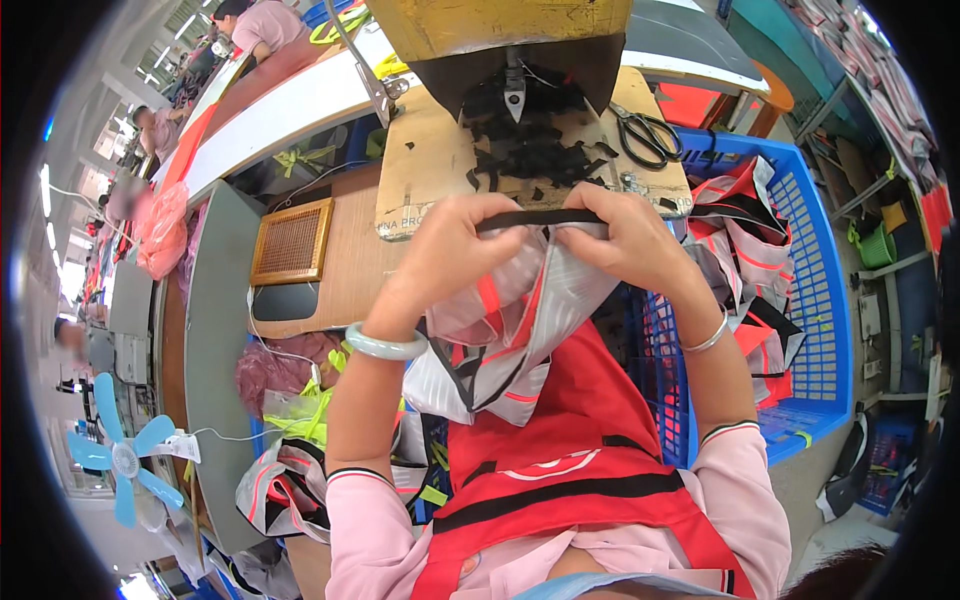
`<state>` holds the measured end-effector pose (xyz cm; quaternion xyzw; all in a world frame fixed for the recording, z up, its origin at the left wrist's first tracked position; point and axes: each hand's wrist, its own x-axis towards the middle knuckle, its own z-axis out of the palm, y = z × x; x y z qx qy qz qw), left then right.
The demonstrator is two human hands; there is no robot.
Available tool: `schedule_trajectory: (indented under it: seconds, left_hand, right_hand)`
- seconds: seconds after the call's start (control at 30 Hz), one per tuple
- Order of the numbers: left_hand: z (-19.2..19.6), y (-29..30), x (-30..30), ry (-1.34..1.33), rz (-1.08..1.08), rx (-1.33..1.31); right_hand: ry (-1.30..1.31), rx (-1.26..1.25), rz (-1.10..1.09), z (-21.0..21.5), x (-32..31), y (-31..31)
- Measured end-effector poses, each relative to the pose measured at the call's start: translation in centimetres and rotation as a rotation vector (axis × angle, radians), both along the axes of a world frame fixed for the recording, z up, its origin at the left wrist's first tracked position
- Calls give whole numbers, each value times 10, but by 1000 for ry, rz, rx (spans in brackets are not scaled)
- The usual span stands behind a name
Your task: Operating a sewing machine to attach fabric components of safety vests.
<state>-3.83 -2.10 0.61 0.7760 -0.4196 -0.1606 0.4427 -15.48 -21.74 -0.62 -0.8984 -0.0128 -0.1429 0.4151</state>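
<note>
A grey fabric piece (575, 290) with orange-red stripes and black binding hangs from both my hands over my lap. My left hand (455, 245) pinches the left end of its black edge strip (540, 218), thumb and fingers pressed together. At the strip's other end, my right hand (635, 245) grips the cloth the same way. The edge is stretched between them, just at the front of a worn wooden machine table (425, 165). Behind the strip, black fabric scraps (535, 150) lie under a yellow machine head (500, 35) with a metal tip (514, 100).
Black-handled scissors (648, 138) lie on the table's right side. A blue plastic basket (825, 330) of similar striped pieces stands at my right. To the left are a woven wooden panel (291, 243), more striped pieces (290, 490) and a light-blue fan (124, 460). People sit farther off.
</note>
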Motion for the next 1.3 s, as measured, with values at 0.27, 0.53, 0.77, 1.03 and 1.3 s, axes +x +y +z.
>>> schedule_trajectory:
  seconds: [0.27, 0.53, 0.77, 1.03, 1.3]
  left_hand:
    - [8, -13, 42, 183, 25, 115]
    - [-2, -25, 86, 237, 65, 93]
    - [-6, -37, 103, 403, 83, 50]
    - [-6, -35, 109, 505, 78, -56]
    - [-11, -38, 114, 539, 131, -132]
  right_hand:
    - [42, 62, -24, -6, 39, -12]
    - [30, 78, -28, -4, 77, -25]
    - [43, 64, 35, -13, 101, -41]
    - [-18, 92, 10, -20, 112, -41]
    - [-12, 257, -21, -17, 106, -38]
